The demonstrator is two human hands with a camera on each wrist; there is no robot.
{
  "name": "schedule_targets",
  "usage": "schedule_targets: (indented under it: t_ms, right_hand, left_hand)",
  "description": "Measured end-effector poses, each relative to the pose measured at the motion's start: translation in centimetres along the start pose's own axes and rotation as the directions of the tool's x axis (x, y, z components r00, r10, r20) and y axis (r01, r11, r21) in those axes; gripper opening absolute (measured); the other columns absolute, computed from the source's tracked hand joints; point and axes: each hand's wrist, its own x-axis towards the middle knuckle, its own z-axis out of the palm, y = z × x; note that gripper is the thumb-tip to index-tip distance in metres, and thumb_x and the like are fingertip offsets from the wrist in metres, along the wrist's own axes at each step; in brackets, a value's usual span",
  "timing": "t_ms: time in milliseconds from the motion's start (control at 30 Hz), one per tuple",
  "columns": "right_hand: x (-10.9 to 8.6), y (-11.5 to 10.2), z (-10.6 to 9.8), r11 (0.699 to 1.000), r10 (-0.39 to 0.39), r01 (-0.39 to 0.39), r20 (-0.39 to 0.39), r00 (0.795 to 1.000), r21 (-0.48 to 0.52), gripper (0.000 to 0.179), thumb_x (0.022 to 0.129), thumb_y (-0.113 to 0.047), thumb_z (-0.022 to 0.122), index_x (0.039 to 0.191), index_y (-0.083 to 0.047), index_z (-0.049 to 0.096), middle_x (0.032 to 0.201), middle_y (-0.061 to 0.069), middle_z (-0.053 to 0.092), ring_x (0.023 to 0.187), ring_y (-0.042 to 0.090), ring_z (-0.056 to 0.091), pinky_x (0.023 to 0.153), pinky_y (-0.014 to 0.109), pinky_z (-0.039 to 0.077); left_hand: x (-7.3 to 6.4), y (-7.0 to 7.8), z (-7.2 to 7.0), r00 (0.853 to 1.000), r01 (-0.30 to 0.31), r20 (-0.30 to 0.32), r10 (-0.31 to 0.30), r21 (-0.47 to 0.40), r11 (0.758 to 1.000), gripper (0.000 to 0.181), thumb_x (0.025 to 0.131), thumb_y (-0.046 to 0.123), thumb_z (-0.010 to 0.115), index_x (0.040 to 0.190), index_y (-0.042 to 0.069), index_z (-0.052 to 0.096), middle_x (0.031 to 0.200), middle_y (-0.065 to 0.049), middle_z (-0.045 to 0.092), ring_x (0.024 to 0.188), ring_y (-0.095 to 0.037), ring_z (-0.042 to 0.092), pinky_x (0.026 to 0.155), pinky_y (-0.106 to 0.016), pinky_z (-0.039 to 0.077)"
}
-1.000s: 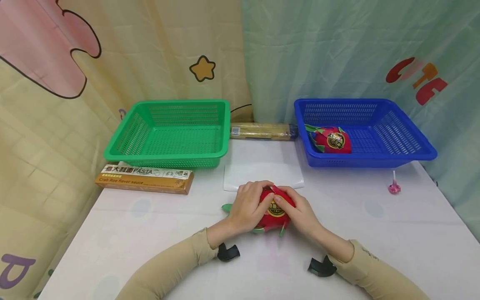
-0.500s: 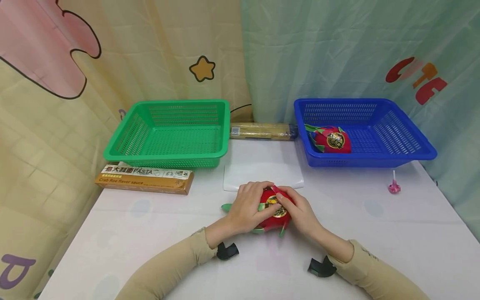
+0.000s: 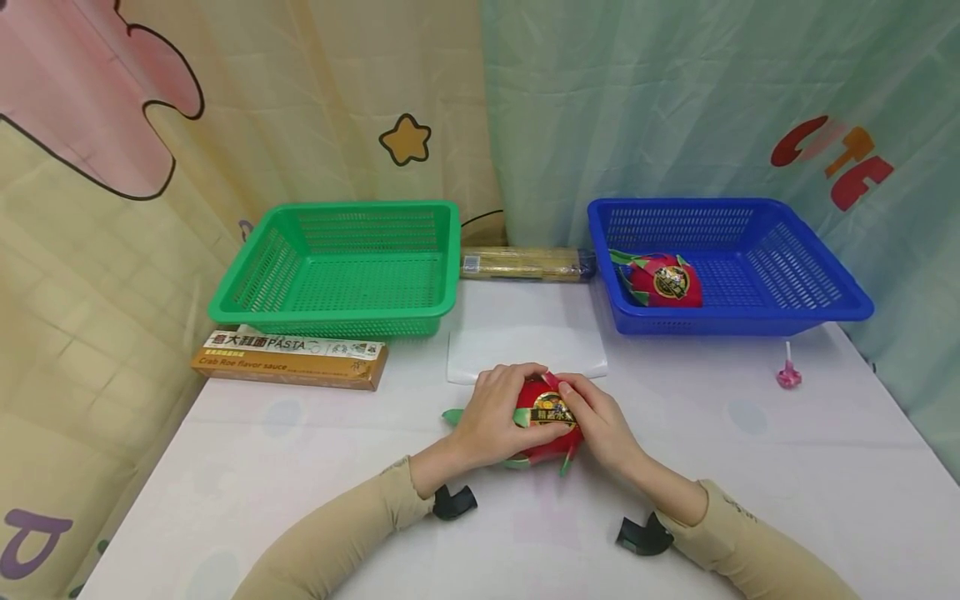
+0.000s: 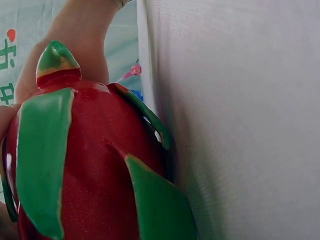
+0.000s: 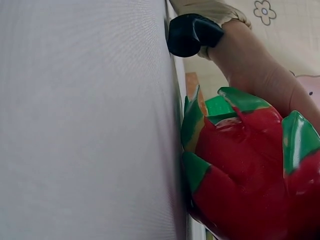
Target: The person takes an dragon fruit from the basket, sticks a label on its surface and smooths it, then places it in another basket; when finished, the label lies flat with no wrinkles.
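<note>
A red dragon fruit (image 3: 551,450) with green scale tips and a round black-and-gold sticker (image 3: 553,410) rests on the table at the front centre. My left hand (image 3: 491,421) grips its left side, thumb lying across the fruit just below the sticker. From the right, my right hand (image 3: 606,425) holds it too, with the thumb near a red scale at the top. Both wrist views show the dragon fruit (image 4: 100,150) close up, its glossy skin low against the white cloth. The fingertips on the far side are hidden.
A green basket (image 3: 333,315) stands at back left, a pasta box (image 3: 288,358) before it. The blue basket (image 3: 742,313) at back right holds another dragon fruit (image 3: 663,282). Between them lie a noodle pack (image 3: 525,263) and a white sheet (image 3: 525,325). A pink lollipop (image 3: 788,375) lies right.
My left thumb has swung down off the sticker, so more of its print shows. The right thumb has shifted slightly up the fruit. The dragon fruit stays in the same spot.
</note>
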Motion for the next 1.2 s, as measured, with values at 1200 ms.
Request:
schedule_targets:
  t_ms: [1200]
  right_hand:
    - [1.4, -0.7, -1.1, 0.97, 0.242, -0.231, 0.28, 0.929, -0.074, 0.055, 0.082, -0.041, 0.069, 0.124, -0.011, 0.054, 0.108, 0.008, 0.059, 0.093, 0.022, 0.057, 0.072, 0.033, 0.052]
  left_hand:
    - [-0.5, 0.6, 0.7, 0.986, -0.139, -0.074, 0.147, 0.099, 0.985, 0.065, 0.074, 0.053, 0.071, 0.121, 0.013, 0.051, 0.107, 0.004, 0.059, 0.098, -0.011, 0.048, 0.083, -0.03, 0.034]
